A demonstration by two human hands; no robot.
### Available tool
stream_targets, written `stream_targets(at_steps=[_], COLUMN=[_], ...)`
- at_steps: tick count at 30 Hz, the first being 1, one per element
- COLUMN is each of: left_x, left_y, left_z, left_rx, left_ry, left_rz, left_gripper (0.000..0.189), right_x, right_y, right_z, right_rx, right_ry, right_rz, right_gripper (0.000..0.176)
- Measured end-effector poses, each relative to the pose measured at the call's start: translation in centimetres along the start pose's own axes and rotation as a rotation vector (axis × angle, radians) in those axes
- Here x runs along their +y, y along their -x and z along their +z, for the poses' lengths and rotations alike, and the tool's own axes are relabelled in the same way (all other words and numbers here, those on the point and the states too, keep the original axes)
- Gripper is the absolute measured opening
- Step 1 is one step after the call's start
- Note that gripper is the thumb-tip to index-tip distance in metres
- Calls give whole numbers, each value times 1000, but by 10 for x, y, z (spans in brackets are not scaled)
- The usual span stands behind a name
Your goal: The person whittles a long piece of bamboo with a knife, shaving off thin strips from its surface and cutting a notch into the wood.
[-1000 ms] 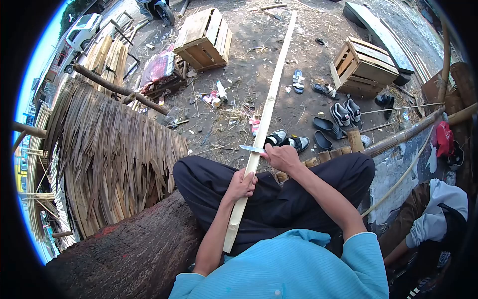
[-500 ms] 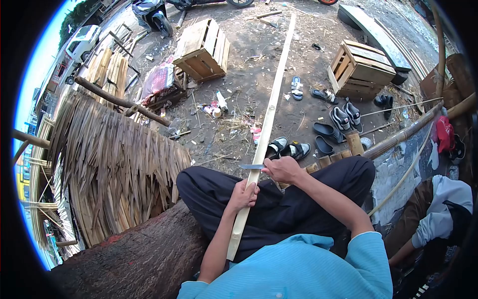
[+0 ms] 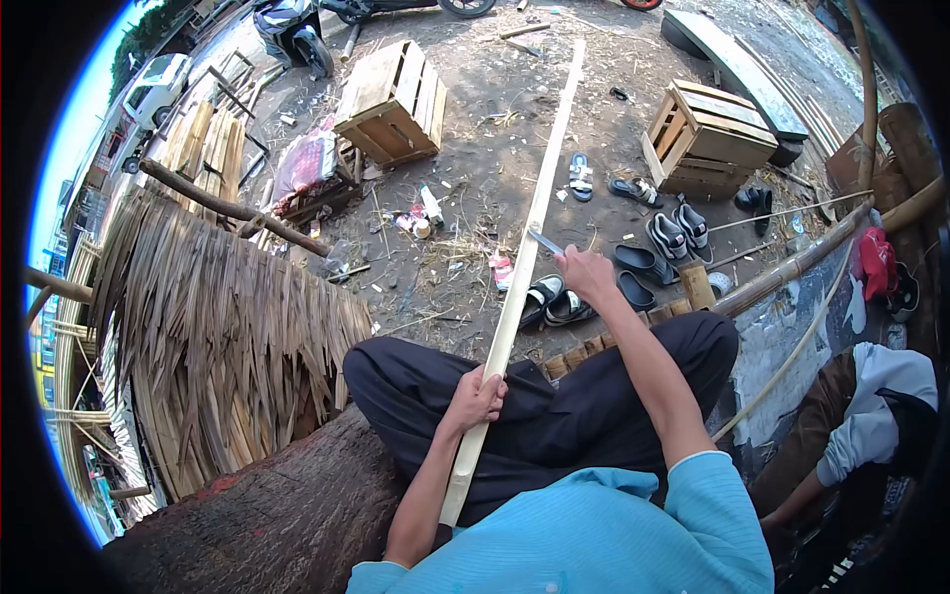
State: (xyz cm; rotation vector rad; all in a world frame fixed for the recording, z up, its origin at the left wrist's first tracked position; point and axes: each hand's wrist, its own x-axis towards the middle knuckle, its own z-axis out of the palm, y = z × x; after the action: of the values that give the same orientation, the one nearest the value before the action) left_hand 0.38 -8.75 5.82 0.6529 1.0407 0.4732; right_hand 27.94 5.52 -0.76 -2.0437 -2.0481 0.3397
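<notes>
A long pale bamboo strip (image 3: 514,302) runs from my lap far out over the ground ahead. My left hand (image 3: 477,401) is wrapped round its lower part, just above my crossed legs. My right hand (image 3: 588,272) is closed round a knife, its handle mostly hidden in the fist. The knife blade (image 3: 544,242) points left, with its tip at the strip's right edge beside a node.
Wooden crates stand at the left (image 3: 392,104) and right (image 3: 709,139). Several shoes (image 3: 677,233) lie ahead on the littered ground. A thatch panel (image 3: 228,327) hangs at left; another person (image 3: 871,406) sits at lower right.
My right hand has moved the knife forward along the bamboo strip, away from my left hand. The blade, level across the strip before, now slants. My left hand keeps its hold.
</notes>
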Motion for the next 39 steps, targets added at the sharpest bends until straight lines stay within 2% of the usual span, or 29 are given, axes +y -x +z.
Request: stream_targets(at_steps=[1, 6, 10, 13, 14, 20, 23, 24, 27, 29, 31, 34, 37, 39], left_x=[2, -2, 1, 3, 2, 1, 1, 0, 1, 4, 3, 1, 3, 4], left_y=[6, -3, -3, -3, -3, 0, 2, 1, 0, 3, 3, 3, 2, 2], left_z=[-2, -1, 0, -1, -1, 0, 3, 3, 1, 1, 2, 3, 2, 2], left_rx=[5, 9, -5, -3, 0, -11, 19, 13, -2, -9, 0, 15, 20, 7], left_ry=[-8, 13, 48, 59, 65, 40, -14, -13, -14, -10, -31, -40, -47, -32], left_rz=[-13, 44, 36, 35, 34, 34, 22, 18, 7, 4, 7, 12, -6, -19], left_gripper=[12, 12, 13, 13, 13, 12, 12, 12, 12, 12, 13, 13, 13, 13], right_x=[9, -7, -22, -33, -38, -37, -24, -19, -19, -24, -31, -20, -17, -19], right_y=[-5, 4, 16, 31, 35, 31, 15, 10, 14, 22, 28, 8, 6, 15], right_z=[-7, -20, -17, -21, -21, -7, -7, -11, -11, -16, -12, -18, -21, -24], right_rx=[-44, 5, 61, -60, -114, -143, -61, -33, -39, -158, -254, -102, -101, -186], right_ry=[-3, -12, -149, -131, -84, -74, -17, -16, -85, -73, -82, -51, -26, -56], right_rz=[-68, -77, -376, -614, -629, -640, -326, -307, -327, -563, -658, -274, -227, -314], right_gripper=[42, 37, 35, 36, 36, 40, 39, 40, 40, 40, 40, 44, 44, 45])
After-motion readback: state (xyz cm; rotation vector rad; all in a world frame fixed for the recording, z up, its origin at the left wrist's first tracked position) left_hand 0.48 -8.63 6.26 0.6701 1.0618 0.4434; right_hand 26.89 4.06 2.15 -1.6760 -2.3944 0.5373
